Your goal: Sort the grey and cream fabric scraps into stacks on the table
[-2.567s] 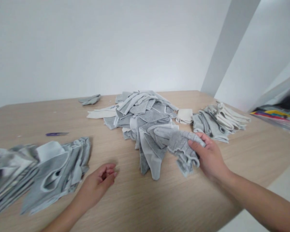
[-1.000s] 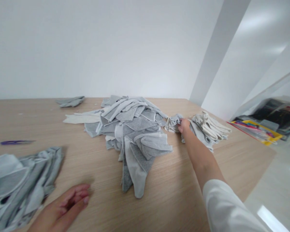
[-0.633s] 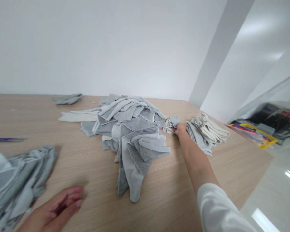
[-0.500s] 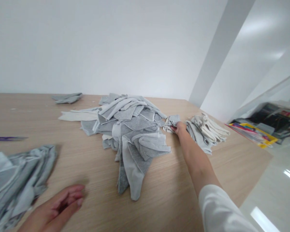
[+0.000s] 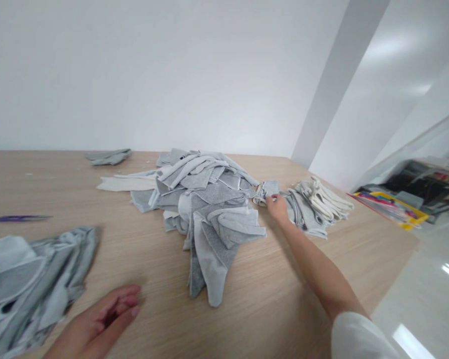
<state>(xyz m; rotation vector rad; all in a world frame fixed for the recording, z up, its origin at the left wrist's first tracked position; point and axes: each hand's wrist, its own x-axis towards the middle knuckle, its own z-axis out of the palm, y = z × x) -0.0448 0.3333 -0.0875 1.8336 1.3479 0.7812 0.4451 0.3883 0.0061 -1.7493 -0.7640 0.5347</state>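
A large loose heap of grey cut fabric pieces [image 5: 217, 199] lies mid-table, with strips hanging toward me. To its right is a small bundle of grey and cream fabric [image 5: 261, 193]. My right hand [image 5: 279, 208] reaches to the front edge of this bundle, its fingers pinched together; whatever is between the fingertips is too small to make out. My left hand [image 5: 108, 316] hovers low at the front left, fingers loosely curled and thumb apart, holding nothing. Beside it, at the left, lies a pile of folded grey fabric pieces [image 5: 41, 279].
Folded cream and grey fabric [image 5: 320, 202] is stacked at the right. Purple-handled snips [image 5: 20, 218] lie at the left, and a grey scrap [image 5: 110, 156] by the wall. A yellow tray [image 5: 404, 212] stands beyond the table's right edge.
My right hand has risen slightly off the small bundle and its fingers now show pinched at the front edge. The view has shifted a little; my left hand keeps its curled pose.
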